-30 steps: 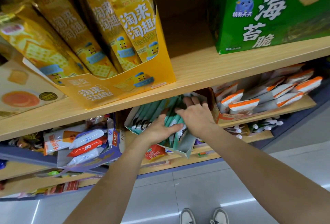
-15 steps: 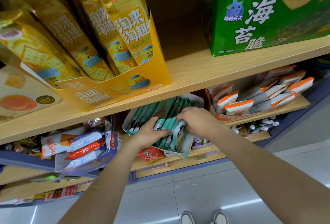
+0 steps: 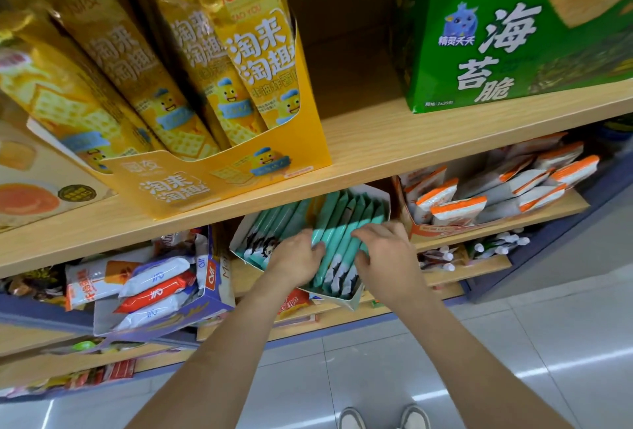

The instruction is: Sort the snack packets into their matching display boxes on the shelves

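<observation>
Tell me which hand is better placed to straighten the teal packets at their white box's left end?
Left, likely: the left hand grips the teal packets nearest that end of the white box, while the right hand holds those toward its right side.

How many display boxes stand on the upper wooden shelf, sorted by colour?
Cream box: 1
Yellow box: 1
Green box: 1
Total: 3
</observation>
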